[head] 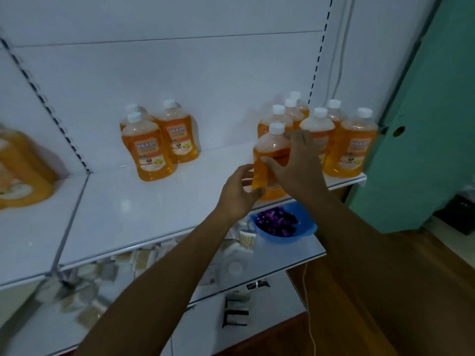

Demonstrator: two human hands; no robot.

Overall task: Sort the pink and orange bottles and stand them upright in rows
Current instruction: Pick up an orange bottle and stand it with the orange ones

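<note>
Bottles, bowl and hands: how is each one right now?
held orange bottle: upright at shelf edge, capped, gripped by both hands
left hand: grips bottle low
right hand: grips bottle's side
other orange bottles: upright, capped
blue bowl: holds purple packets

A: Where does the single view sit?

B: On the person's head, close in, looking forward and down across both forearms at a white shelf [144,217].

A: Facing which way?

B: Toward the shelf's back panel [180,80] at twelve o'clock; a lower shelf [288,253] lies toward six, a green wall [426,124] at three.

A: Any second view sharing it?

B: None; wide-angle, edges bowed.
</note>
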